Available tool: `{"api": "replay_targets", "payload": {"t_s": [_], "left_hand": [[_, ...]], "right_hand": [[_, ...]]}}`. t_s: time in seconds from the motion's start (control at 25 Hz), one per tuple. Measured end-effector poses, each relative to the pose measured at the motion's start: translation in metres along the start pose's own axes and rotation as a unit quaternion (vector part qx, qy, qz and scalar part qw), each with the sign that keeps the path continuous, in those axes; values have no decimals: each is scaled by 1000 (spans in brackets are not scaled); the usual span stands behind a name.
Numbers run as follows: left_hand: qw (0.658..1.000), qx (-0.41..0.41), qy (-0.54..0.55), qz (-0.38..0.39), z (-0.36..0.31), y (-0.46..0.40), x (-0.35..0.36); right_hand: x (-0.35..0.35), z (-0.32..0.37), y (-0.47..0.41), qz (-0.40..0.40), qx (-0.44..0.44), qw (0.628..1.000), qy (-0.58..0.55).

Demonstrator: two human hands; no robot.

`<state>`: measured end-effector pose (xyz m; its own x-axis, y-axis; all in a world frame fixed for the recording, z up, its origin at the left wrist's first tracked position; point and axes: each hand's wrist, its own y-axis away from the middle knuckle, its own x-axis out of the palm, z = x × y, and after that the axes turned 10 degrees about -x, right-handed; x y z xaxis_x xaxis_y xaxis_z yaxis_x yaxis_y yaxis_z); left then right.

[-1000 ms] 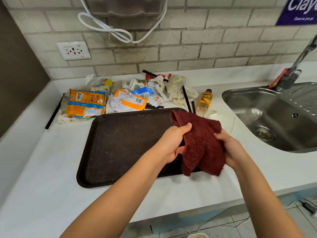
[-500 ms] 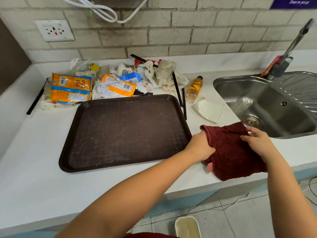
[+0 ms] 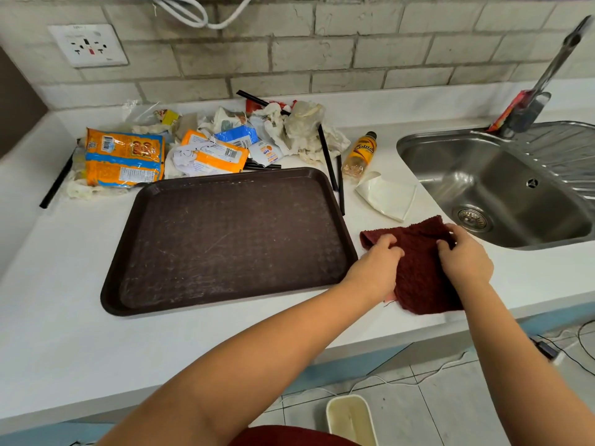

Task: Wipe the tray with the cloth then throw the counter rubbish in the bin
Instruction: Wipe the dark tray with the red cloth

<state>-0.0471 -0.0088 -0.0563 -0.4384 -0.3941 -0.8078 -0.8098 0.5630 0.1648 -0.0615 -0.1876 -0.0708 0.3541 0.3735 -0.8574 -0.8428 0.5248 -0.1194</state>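
Observation:
A dark brown tray [image 3: 225,239] lies flat on the white counter. To its right a dark red cloth [image 3: 418,272] lies on the counter. My left hand [image 3: 375,267] grips the cloth's left side with curled fingers. My right hand [image 3: 463,255] pinches its right side. Behind the tray lies a heap of rubbish [image 3: 225,146]: orange snack packets, crumpled tissues, wrappers and black straws. A small orange bottle [image 3: 360,154] and a squashed white paper cup [image 3: 386,194] lie between the tray and the sink. A cream bin [image 3: 351,420] stands on the floor below.
A steel sink [image 3: 495,185] with a tap [image 3: 553,69] sits at the right. A wall socket [image 3: 87,45] and a white cable [image 3: 193,14] are on the brick wall. Wires run across the tiled floor.
Both hands carried the cloth from above the tray's right part down to the counter beside the tray. It now lies spread there, with both hands still on it.

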Motion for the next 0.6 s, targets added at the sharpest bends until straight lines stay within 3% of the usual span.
{"api": "replay_targets", "payload": {"t_s": [0.12, 0.2, 0.28, 0.4, 0.48, 0.6], "left_hand": [[978, 53, -201, -3, -1, 1, 2], [962, 81, -262, -18, 2, 2, -1], [967, 91, -240, -13, 9, 8, -9], [988, 47, -138, -58, 33, 29, -38], [988, -20, -89, -121, 64, 45, -62], [970, -146, -64, -184, 126, 71, -97]], "right_hand": [[7, -2, 5, -76, -77, 991, 74], [8, -1, 3, -55, -94, 988, 107], [5, 9, 2, -7, -53, 993, 109], [6, 39, 12, -48, -82, 988, 119], [18, 67, 22, -52, -146, 985, 71], [44, 109, 30, 10, -190, 981, -24]]}}
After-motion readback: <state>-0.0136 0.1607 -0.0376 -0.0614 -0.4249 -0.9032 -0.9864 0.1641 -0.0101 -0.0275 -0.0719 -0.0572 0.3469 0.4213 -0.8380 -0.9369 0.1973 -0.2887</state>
